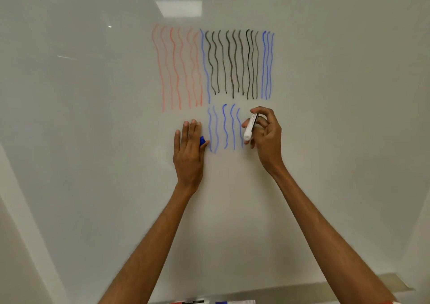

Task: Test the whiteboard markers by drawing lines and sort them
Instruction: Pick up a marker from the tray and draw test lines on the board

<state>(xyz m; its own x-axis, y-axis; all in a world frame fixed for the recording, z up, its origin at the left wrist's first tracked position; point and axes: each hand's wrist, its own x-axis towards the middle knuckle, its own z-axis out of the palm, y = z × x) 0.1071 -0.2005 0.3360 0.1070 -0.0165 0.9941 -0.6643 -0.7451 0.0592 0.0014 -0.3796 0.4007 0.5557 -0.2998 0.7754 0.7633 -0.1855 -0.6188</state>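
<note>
My right hand (265,133) grips a white-bodied marker (250,128) with its tip down against the whiteboard (93,117), beside the lowest group of wavy blue lines (224,126). My left hand (188,150) lies against the board with straight fingers, and a blue cap (202,141) is pinched between thumb and palm. Higher on the board run wavy red lines (176,68), black lines (232,64) and more blue lines (267,66).
A metal tray ledge (384,282) runs along the board's lower edge. A few markers (214,302) lie on it at the bottom of the view, mostly cut off. The board's left frame edge slants at the lower left.
</note>
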